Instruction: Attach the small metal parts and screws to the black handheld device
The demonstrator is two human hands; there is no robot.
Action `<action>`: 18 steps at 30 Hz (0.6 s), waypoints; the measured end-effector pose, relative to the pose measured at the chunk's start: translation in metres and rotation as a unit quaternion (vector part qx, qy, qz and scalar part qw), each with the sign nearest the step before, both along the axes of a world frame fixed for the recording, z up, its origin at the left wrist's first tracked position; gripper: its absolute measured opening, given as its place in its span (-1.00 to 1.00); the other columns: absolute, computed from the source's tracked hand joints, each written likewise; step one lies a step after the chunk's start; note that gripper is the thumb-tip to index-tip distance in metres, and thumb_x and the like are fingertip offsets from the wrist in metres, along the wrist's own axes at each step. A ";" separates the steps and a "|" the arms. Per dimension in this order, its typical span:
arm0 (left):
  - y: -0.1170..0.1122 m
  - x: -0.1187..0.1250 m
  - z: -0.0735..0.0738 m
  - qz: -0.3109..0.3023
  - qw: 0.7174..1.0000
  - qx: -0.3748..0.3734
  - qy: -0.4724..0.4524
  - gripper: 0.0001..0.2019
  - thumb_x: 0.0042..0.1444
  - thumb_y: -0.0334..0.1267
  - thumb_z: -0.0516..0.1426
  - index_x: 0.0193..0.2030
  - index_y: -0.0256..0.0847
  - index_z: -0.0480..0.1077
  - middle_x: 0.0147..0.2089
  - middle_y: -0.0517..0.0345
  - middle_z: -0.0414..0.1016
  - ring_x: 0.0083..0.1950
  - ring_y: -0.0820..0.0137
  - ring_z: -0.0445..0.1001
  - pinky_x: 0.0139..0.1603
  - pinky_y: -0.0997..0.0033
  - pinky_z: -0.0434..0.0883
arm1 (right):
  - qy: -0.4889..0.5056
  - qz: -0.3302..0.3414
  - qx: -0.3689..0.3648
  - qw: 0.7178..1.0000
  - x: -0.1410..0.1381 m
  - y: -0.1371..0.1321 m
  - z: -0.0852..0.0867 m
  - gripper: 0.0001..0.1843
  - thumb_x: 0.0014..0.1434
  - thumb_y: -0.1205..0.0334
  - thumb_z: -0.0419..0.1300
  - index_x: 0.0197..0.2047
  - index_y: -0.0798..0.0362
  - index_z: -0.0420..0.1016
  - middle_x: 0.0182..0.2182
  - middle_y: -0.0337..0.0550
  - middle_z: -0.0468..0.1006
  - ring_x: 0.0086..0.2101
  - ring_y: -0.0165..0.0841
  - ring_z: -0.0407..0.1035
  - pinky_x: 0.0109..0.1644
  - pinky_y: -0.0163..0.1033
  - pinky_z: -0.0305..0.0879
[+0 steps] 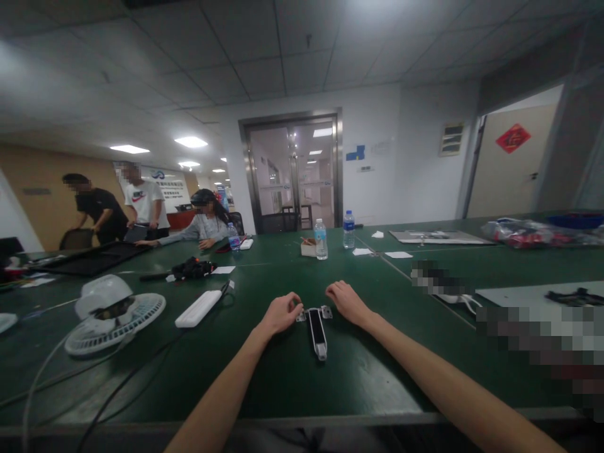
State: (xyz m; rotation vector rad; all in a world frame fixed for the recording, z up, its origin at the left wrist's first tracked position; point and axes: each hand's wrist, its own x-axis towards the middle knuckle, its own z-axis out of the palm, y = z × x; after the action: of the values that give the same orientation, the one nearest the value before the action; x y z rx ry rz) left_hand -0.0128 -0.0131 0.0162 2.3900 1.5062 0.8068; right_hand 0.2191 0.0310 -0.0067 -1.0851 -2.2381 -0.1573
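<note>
A narrow black-and-silver metal bracket (317, 330) with a flat tab on each side of its top end lies lengthwise on the green table top (278, 384). My left hand (283, 313) rests just left of it, fingers loosely curled, with the fingertips at its left tab. My right hand (346, 302) lies just right of the upper end, close to the right tab, and holds nothing. Whether the left fingertips actually touch the tab is hard to tell.
A white bar-shaped device (198, 308) with a black cable and a white desk fan (116, 321) lie to my left. Water bottles (321, 239) stand ahead. A seated person (202, 229) works at the far end, and a plastic-wrapped bundle (533, 233) lies far right.
</note>
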 end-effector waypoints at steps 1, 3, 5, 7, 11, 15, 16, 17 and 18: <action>0.000 0.002 0.000 -0.003 1.000 0.009 -0.025 -0.75 0.14 -0.13 0.03 -0.17 -0.24 0.37 -0.42 0.21 0.40 -0.42 0.46 0.34 -0.39 0.50 0.27 | 0.014 0.030 -0.003 0.999 -0.003 -0.008 0.002 -0.79 0.28 0.29 -0.05 -0.26 0.09 0.39 -0.30 -0.08 0.44 -0.25 -0.30 0.25 -0.15 -0.19 0.20; -0.002 0.007 0.000 -0.029 0.997 0.021 -0.073 -0.77 0.13 -0.15 0.05 -0.17 -0.24 0.37 -0.37 0.19 0.42 -0.39 0.47 0.36 -0.36 0.50 0.30 | 0.040 0.082 -0.013 0.996 -0.011 -0.024 0.007 -0.80 0.28 0.30 -0.06 -0.26 0.08 0.38 -0.31 -0.09 0.44 -0.26 -0.32 0.25 -0.15 -0.20 0.23; -0.005 0.013 0.000 -0.069 0.992 0.016 -0.108 -0.79 0.13 -0.16 0.06 -0.18 -0.24 0.36 -0.34 0.19 0.43 -0.37 0.47 0.37 -0.34 0.51 0.32 | 0.066 0.117 -0.024 0.991 -0.018 -0.036 0.010 -0.81 0.27 0.30 -0.05 -0.25 0.07 0.37 -0.31 -0.10 0.43 -0.25 -0.32 0.27 -0.16 -0.21 0.25; -0.007 0.018 -0.001 -0.096 0.987 0.002 -0.127 -0.81 0.13 -0.17 0.07 -0.21 -0.24 0.37 -0.35 0.20 0.43 -0.38 0.49 0.37 -0.34 0.52 0.33 | 0.089 0.131 -0.030 0.987 -0.024 -0.042 0.009 -0.82 0.27 0.29 -0.05 -0.25 0.06 0.37 -0.31 -0.11 0.43 -0.25 -0.32 0.28 -0.17 -0.21 0.27; -0.006 0.021 -0.005 -0.093 0.986 -0.004 -0.141 -0.83 0.11 -0.19 0.11 -0.27 -0.25 0.39 -0.35 0.19 0.43 -0.38 0.49 0.36 -0.36 0.53 0.33 | 0.111 0.150 -0.036 0.982 -0.029 -0.038 0.003 -0.81 0.27 0.27 -0.05 -0.27 0.04 0.37 -0.34 -0.12 0.44 -0.27 -0.32 0.30 -0.18 -0.20 0.28; -0.003 0.019 -0.006 -0.092 0.986 0.005 -0.138 -0.84 0.08 -0.20 0.14 -0.27 -0.26 0.40 -0.34 0.19 0.42 -0.40 0.51 0.34 -0.37 0.54 0.32 | 0.117 0.159 -0.047 0.979 -0.027 -0.031 -0.002 -0.82 0.26 0.28 -0.05 -0.24 0.03 0.37 -0.32 -0.12 0.45 -0.26 -0.32 0.32 -0.13 -0.18 0.29; -0.003 0.019 -0.006 -0.093 0.986 0.008 -0.136 -0.83 0.08 -0.19 0.14 -0.28 -0.25 0.41 -0.35 0.20 0.42 -0.40 0.51 0.33 -0.38 0.54 0.31 | 0.119 0.158 -0.050 0.979 -0.026 -0.031 -0.002 -0.82 0.26 0.27 -0.04 -0.24 0.03 0.37 -0.32 -0.12 0.45 -0.26 -0.33 0.32 -0.13 -0.18 0.29; -0.003 0.019 -0.005 -0.095 0.987 0.010 -0.132 -0.82 0.08 -0.18 0.14 -0.28 -0.25 0.41 -0.35 0.20 0.42 -0.41 0.51 0.33 -0.39 0.55 0.30 | 0.121 0.155 -0.054 0.979 -0.026 -0.031 -0.002 -0.83 0.26 0.27 -0.03 -0.23 0.03 0.38 -0.32 -0.12 0.45 -0.26 -0.33 0.32 -0.14 -0.18 0.29; -0.003 0.019 -0.004 -0.096 0.987 0.011 -0.126 -0.82 0.08 -0.17 0.14 -0.28 -0.25 0.41 -0.37 0.21 0.41 -0.42 0.52 0.32 -0.40 0.55 0.30 | 0.122 0.153 -0.058 0.979 -0.026 -0.031 -0.001 -0.84 0.25 0.26 -0.02 -0.23 0.04 0.38 -0.32 -0.13 0.45 -0.27 -0.33 0.32 -0.16 -0.19 0.29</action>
State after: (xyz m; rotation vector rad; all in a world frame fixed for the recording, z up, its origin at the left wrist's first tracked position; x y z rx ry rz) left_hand 0.0061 -0.0159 0.0122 2.3001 1.1563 1.0378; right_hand 0.1935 -0.0004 -0.0081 -0.7572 -2.1754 0.2274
